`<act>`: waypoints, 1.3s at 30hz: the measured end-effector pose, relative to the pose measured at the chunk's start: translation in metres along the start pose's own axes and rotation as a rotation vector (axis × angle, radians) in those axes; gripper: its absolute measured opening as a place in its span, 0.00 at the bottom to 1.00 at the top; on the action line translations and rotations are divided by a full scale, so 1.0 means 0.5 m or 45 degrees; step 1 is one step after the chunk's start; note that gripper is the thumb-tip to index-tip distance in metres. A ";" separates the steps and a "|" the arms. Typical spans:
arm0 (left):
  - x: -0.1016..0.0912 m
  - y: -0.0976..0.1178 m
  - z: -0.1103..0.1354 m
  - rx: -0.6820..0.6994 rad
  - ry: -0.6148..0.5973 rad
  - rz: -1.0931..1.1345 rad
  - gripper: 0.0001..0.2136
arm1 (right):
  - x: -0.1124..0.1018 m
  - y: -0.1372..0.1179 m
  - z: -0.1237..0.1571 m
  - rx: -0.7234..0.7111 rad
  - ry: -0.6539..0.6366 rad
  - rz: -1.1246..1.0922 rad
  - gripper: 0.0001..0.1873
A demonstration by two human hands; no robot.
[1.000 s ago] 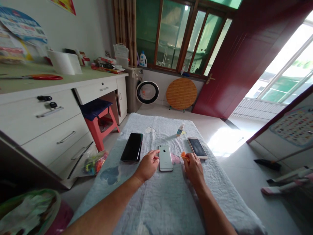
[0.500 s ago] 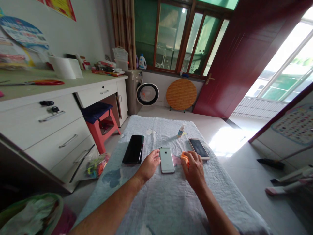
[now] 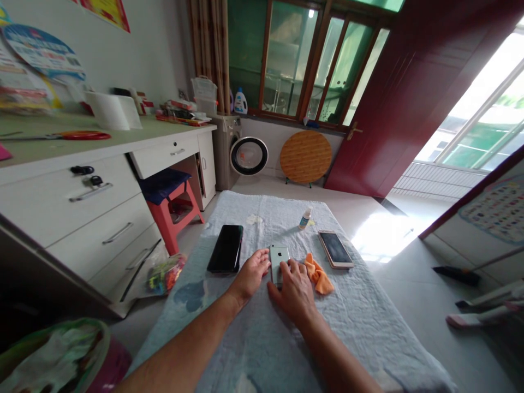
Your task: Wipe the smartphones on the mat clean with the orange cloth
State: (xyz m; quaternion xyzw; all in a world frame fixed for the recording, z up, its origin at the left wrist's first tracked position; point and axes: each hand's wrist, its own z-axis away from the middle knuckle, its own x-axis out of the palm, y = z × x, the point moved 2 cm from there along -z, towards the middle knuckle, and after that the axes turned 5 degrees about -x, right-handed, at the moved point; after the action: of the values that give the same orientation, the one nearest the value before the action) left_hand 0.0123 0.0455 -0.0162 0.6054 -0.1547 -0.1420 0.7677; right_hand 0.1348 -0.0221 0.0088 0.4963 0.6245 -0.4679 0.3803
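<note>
A silver smartphone (image 3: 279, 255) lies back up on the cloth-covered table, its upper part and logo showing. At its left edge is my left hand (image 3: 254, 271), fingers stretched out and the tips at or touching the phone's side. My right hand (image 3: 295, 289) reaches over the phone's lower right part with fingers apart, thumb near the bottom left corner; it hides much of the phone. Just right of that hand lies a crumpled orange cloth (image 3: 319, 277), let loose on the table.
A black phone (image 3: 226, 248) lies to the left, a gold-framed phone (image 3: 335, 249) to the right. Behind stands a small spray bottle (image 3: 304, 219). A pale blue cloth (image 3: 245, 338) covers the table. A red stool (image 3: 174, 210) and a bin (image 3: 108, 341) stand on the left.
My right hand has let go of the orange cloth and moved left onto the silver smartphone. My left hand has stayed beside the phone's left edge.
</note>
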 end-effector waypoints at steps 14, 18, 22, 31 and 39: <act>0.004 -0.008 -0.005 0.075 0.057 -0.087 0.18 | 0.007 0.081 -0.002 0.286 0.343 -0.490 0.23; 0.003 -0.014 -0.009 0.109 0.054 -0.087 0.18 | 0.016 0.084 -0.006 0.301 0.341 -0.550 0.23; 0.003 -0.021 -0.014 0.150 0.063 -0.122 0.18 | 0.019 0.086 -0.008 0.258 0.311 -0.539 0.23; 0.003 -0.023 -0.011 0.160 0.095 -0.258 0.20 | 0.026 0.078 -0.008 0.157 0.240 -0.391 0.19; 0.004 -0.020 -0.009 0.172 0.092 -0.282 0.21 | 0.019 0.045 -0.001 0.111 0.154 -0.137 0.25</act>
State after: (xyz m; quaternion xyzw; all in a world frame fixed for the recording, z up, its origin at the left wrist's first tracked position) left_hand 0.0157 0.0462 -0.0267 0.6739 -0.0683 -0.1934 0.7098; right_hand 0.1546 -0.0174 -0.0047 0.5055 0.6512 -0.4837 0.2941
